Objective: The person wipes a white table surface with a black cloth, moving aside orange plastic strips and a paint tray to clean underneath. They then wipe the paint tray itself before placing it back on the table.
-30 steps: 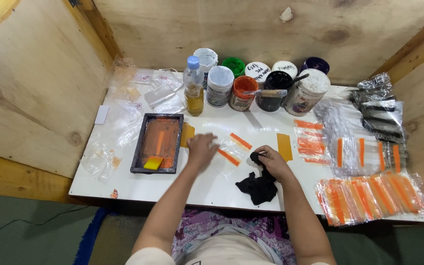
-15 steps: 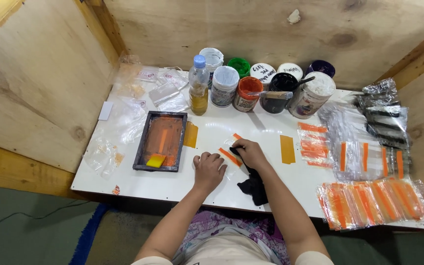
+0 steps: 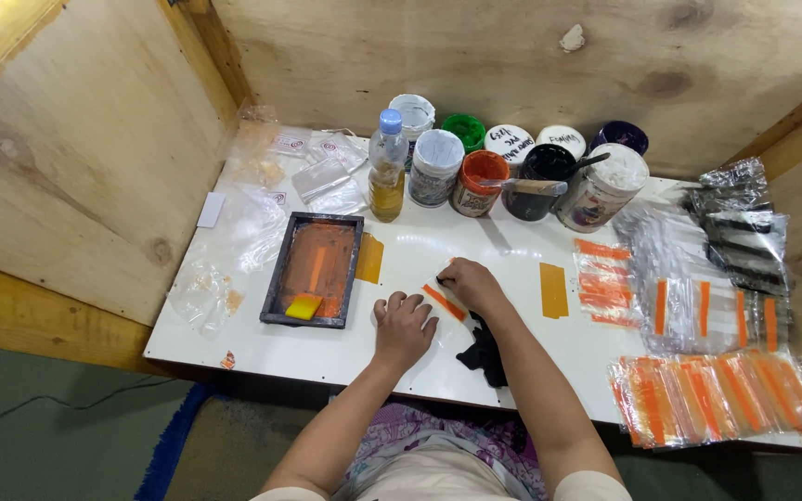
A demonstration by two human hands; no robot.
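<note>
Head view showed your left hand (image 3: 404, 327) flat, fingers spread, pinning the clear sleeve; your right hand (image 3: 472, 284) pinched the orange strip (image 3: 443, 301) mid-table. You did well holding the sleeve taut.

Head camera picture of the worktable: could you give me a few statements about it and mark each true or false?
1. The left hand lies flat on the white table. True.
2. The right hand grips the plastic bottle. False: it touches an orange strip; the bottle stands apart among the paint jars.
3. A yellow squeegee lies in the dark-framed screen. True.
4. The black cloth covers the screen. False: it lies by the right forearm, near the table's front edge.
</note>
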